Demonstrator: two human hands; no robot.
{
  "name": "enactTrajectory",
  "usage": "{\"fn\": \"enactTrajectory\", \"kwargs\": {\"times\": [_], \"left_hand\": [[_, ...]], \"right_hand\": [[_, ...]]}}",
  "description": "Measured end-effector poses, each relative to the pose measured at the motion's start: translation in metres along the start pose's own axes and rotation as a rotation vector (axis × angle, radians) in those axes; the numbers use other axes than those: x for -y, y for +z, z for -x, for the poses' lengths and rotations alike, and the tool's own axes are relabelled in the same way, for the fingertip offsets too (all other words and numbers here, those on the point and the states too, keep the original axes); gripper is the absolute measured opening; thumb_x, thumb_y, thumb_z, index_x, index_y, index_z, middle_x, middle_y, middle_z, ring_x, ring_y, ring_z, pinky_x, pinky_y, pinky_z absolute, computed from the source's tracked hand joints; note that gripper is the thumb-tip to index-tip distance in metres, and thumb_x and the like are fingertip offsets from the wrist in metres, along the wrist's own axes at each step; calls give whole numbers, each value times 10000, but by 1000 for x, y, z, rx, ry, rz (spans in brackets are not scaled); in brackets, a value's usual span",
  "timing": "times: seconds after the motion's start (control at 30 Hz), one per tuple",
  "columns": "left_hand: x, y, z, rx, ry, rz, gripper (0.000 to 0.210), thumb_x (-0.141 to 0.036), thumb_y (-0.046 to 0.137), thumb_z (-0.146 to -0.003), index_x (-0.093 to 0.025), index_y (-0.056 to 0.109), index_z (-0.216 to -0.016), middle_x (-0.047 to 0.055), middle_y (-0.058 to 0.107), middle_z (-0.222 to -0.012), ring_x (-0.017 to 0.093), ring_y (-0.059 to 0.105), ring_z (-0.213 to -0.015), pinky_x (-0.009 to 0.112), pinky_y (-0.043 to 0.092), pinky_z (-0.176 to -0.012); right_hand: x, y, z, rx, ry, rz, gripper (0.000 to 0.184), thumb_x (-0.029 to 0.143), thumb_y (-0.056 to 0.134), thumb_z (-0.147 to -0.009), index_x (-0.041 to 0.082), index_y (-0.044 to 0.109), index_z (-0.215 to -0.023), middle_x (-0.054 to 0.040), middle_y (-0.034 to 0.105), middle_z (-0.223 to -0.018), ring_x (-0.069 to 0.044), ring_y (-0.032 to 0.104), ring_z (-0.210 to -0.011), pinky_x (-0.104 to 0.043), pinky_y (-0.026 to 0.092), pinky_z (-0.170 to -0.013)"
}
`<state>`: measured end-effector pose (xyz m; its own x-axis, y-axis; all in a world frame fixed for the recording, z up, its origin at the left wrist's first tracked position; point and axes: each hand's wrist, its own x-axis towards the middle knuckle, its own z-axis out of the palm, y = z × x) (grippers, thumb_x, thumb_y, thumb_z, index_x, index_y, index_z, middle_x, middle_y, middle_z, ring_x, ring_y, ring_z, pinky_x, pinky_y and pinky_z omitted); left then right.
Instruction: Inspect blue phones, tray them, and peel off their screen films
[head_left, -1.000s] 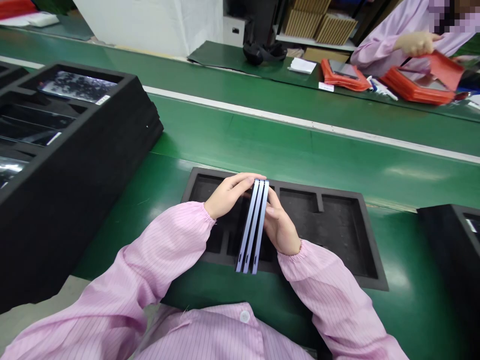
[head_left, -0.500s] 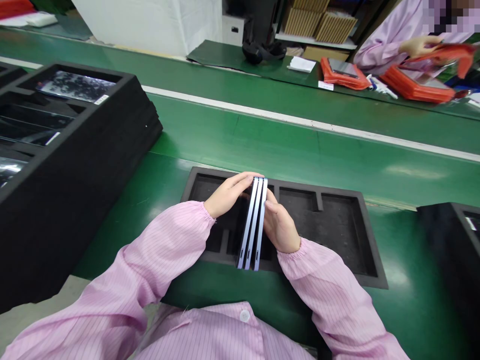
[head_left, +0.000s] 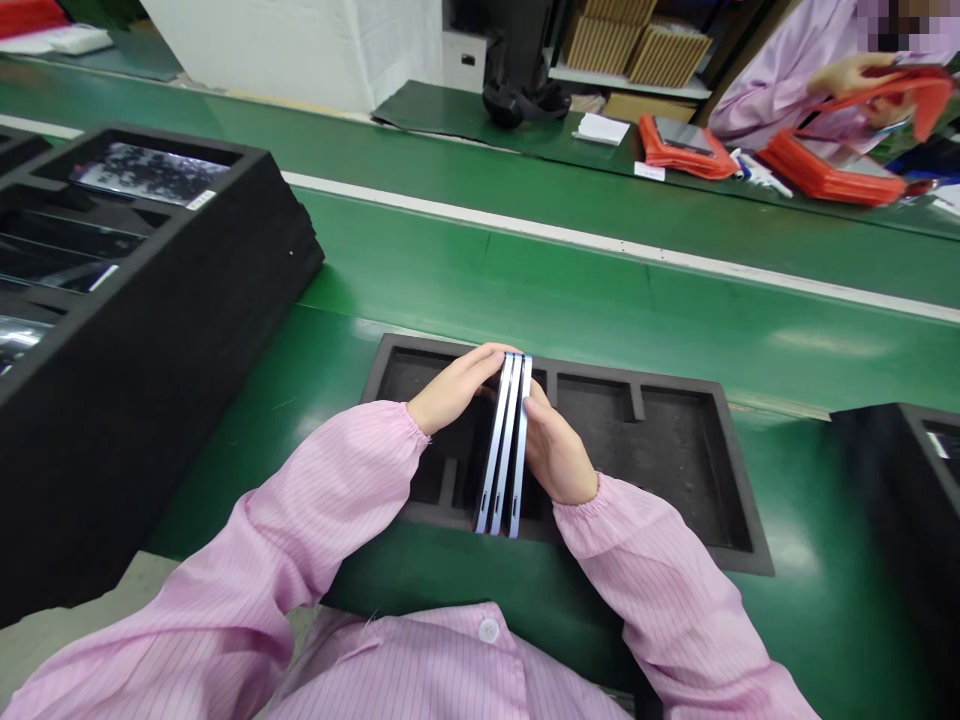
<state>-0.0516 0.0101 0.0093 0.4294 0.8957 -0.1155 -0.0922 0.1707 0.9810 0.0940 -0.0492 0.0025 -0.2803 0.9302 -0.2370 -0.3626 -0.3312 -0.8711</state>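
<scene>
Three slim phones point(head_left: 507, 440) with pale blue metal edges stand on edge side by side, a port slot showing at the near end of each. They touch at the far end and fan slightly apart toward me. My left hand point(head_left: 459, 388) is against the left side, its fingers reaching over the far end. On the right side my right hand point(head_left: 556, 445) presses with thumb and fingers, so the stack is held between both hands. Under them lies a black foam tray point(head_left: 739, 480) with recessed compartments. The phones partly hide the tray's middle.
To the left rises a tall stack of black foam trays point(head_left: 187, 330) with screened devices in the top one. Another black stack point(head_left: 885, 480) stands at the right. Across the green bench point(head_left: 465, 270), a co-worker's hands point(head_left: 851, 80) handle red pouches point(head_left: 829, 170).
My hands and the phones stay almost in place, the view shifting slightly. Across the bench, the co-worker's hands have moved a little with a red pouch.
</scene>
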Motion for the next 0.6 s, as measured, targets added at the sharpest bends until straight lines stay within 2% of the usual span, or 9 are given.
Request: {"fn": "enactTrajectory", "kwargs": {"times": [0.3,0.47,0.53,0.6], "left_hand": [[-1,-1,1,0,15,-12,294,-380,429,-943,-193,600,-1093,48,644,-1056,193,598,-994,261,498,-771],[-4,-3,3,-28,53,-89,308,-381,456,-924,-181,628,-1083,56,634,-1069,201,591,-997,262,507,-767],[-4,-3,4,-22,84,-95,340,-411,463,-922,-171,635,-1092,71,628,-1109,210,592,-1008,280,511,-801],[-4,-1,7,-2,146,-87,420,-471,518,-896,-177,606,-1183,92,595,-1196,226,591,-1039,312,507,-866]], "right_hand": [[1,1,1,43,-38,9,604,458,503,-930,283,325,-1480,-31,530,-1368,-252,489,-1278,-448,412,-1056],[3,0,3,131,-121,291,704,361,701,-824,267,391,-1448,-32,437,-1458,-244,369,-1378,-419,246,-1188],[3,2,4,138,-161,346,764,317,734,-796,259,366,-1463,-45,420,-1468,-236,365,-1382,-407,236,-1194],[4,4,5,133,-215,366,828,308,742,-792,254,303,-1492,-63,405,-1476,-233,366,-1384,-404,275,-1178]]}}
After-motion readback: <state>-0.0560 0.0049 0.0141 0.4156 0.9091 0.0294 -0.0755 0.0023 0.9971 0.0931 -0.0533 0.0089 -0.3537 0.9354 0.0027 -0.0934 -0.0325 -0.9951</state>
